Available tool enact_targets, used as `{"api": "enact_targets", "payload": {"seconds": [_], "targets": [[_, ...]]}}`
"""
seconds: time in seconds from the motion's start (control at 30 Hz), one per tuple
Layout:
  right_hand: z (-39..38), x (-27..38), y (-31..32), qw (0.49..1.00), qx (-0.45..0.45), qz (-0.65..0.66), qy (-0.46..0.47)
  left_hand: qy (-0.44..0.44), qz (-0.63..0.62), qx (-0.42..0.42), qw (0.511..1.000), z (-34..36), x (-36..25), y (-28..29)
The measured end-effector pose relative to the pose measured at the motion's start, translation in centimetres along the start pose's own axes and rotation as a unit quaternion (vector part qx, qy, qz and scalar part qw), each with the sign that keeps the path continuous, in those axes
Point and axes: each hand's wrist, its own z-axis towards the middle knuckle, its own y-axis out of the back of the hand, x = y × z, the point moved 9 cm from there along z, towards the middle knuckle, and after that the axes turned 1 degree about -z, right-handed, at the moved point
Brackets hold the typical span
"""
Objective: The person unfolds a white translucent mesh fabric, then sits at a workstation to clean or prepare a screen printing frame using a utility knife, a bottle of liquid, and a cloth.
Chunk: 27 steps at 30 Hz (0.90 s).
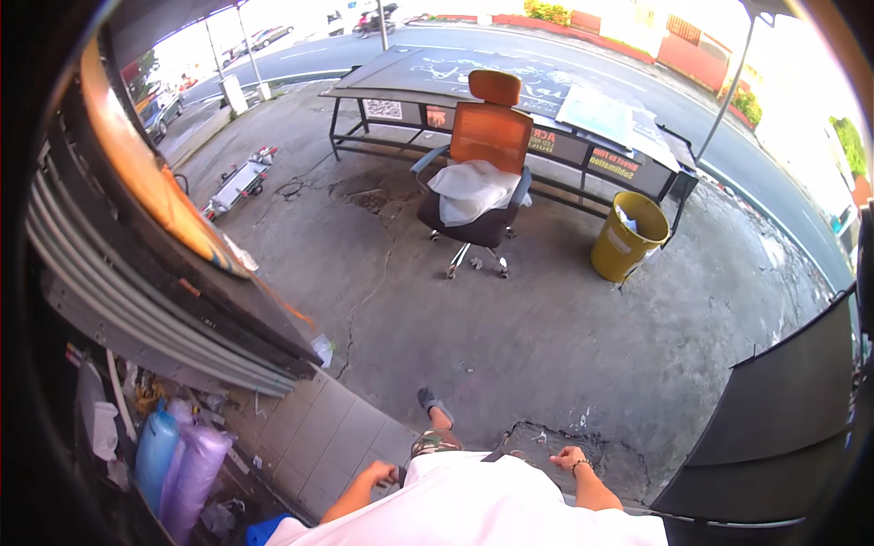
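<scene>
My left hand (382, 471) is at the lower edge, left of my white shirt, its fingers curled beside a small dark item; what they hold, if anything, I cannot make out. My right hand (568, 458), with a dark bracelet at the wrist, is on the other side of the shirt, fingers curled with nothing visible in them. Ahead stands an orange-backed office chair (490, 134) with crumpled white material (469, 191) on its seat.
A long metal-framed table (382, 76) lines the roadside. A yellow bin (619, 255) stands right, a wheeled trolley (238, 182) left. Wrapped rolls (196, 473) lie by the tiled step (309, 437). A dark panel (765, 400) borders the cracked concrete on the right.
</scene>
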Motion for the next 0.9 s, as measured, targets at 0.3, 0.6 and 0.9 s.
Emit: {"api": "enact_targets", "payload": {"seconds": [0.3, 0.6, 0.9], "targets": [[16.3, 10.3, -2.8, 0.996, 0.022, -0.064, -0.054, -0.014, 0.01, 0.002, 1.0, 10.4, -10.1, 11.2], [28.1, 51.6, 0.9, 0.942, -0.071, -0.187, 0.27, -0.13, -0.175, -0.116, 0.969, 16.6, -25.0, 29.3], [40.0, 70.6, 1.4, 0.954, 0.004, -0.123, 0.275, -0.032, -0.168, -0.124, 0.977, 20.8, -26.9, 31.0]]}}
